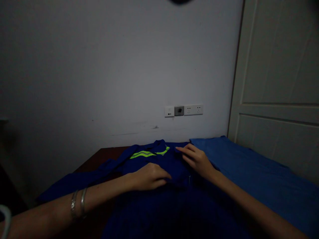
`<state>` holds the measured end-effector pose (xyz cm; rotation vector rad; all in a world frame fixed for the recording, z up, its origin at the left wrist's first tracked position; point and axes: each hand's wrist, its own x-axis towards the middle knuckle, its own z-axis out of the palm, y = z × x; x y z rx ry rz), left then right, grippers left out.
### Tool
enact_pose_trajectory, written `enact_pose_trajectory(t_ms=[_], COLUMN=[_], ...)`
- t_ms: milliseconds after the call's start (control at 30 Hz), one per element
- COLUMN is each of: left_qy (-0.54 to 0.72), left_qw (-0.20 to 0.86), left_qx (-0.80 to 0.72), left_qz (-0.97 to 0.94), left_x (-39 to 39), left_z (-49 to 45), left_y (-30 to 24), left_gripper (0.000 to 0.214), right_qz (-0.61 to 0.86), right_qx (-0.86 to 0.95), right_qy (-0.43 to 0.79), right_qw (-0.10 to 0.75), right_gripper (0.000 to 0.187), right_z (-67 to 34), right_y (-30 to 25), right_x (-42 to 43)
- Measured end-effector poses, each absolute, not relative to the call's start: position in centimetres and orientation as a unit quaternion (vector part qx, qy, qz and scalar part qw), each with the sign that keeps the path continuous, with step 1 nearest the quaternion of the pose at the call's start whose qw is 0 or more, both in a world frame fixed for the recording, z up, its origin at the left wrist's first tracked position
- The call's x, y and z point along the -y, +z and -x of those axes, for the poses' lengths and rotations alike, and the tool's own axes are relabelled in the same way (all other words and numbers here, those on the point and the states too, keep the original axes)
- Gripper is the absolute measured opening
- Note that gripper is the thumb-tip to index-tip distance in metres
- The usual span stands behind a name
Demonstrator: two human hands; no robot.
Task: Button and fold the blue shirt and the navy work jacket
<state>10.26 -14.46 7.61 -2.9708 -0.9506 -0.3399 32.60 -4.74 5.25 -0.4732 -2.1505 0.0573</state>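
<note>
Single head-worn view; faces forward, slightly down; jacket (pixel 159 205) close below, wall (pixel 99 66) near ahead, door (pixel 279 66) right.

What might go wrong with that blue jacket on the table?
One sleeve of the work jacket lies by the table edge, so it may slide off and drag the cloth. The bangles on the wrist behind the left hand might snag the fabric. The room is dim, so creases under the right hand may go unseen.
</note>
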Motion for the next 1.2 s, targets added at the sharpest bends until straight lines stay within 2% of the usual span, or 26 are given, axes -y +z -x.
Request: enact_pose_trajectory(t_ms=[100, 167, 333, 433, 567, 700, 867, 933, 1000, 1100, 1200], left_qy=[-0.193, -0.221, -0.306, -0.356, -0.404, -0.412, -0.429, -0.418, -0.381, -0.302, -0.240], left_qw=[-0.099, -0.129, -0.150, -0.209, -0.335, -0.487, -0.519, -0.500, -0.475, -0.433, -0.384], left_qx=[0.364, 0.400, 0.428, 0.409, 0.459, 0.484, 0.478, 0.479, 0.480, 0.484, 0.462], left_qz=[0.906, 0.880, 0.837, 0.814, 0.717, 0.599, 0.564, 0.589, 0.632, 0.698, 0.763], left_x=[14.4, 14.1, 13.3, 13.2, 12.9, 12.6, 12.4, 12.2, 12.1, 12.1, 12.2], left_z=[-11.3, -11.7, -11.9, -12.1, -12.3, -12.2, -12.4, -12.3, -12.1, -11.9, -12.0], left_y=[8.2, 8.5, 9.2, 9.5, 9.3, 8.6, 8.0, 8.0, 8.3, 8.9, 9.6], left_gripper=[0.023, 0.020, 0.018, 0.013, 0.015, 0.020, 0.021, 0.021, 0.022, 0.019, 0.015], right_qz=[0.179, 0.183, 0.176, 0.159, 0.088, 0.033, 0.009, 0.016, 0.041, 0.092, 0.092], right_qx=[0.891, 0.892, 0.885, 0.879, 0.839, 0.834, 0.898, 0.932, 0.936, 0.892, 0.876], right_qy=[-0.035, -0.055, -0.094, -0.203, -0.359, -0.377, -0.252, -0.152, -0.030, 0.150, 0.293], right_qw=[0.415, 0.409, 0.420, 0.401, 0.400, 0.403, 0.360, 0.329, 0.349, 0.415, 0.373], right_gripper=[0.038, 0.039, 0.019, 0.017, 0.019, 0.018, 0.018, 0.019, 0.023, 0.038, 0.061], right_z=[-32.3, -32.2, -32.2, -32.6, -33.0, -33.0, -33.3, -33.8, -34.2, -34.0, -33.2], right_y=[5.1, 5.0, 5.0, 5.1, 5.3, 5.5, 5.7, 6.0, 6.5, 7.0, 7.3], right_x=[5.5, 5.8, 5.9, 5.7, 5.8, 6.2, 7.0, 7.4, 7.7, 7.8, 7.4])
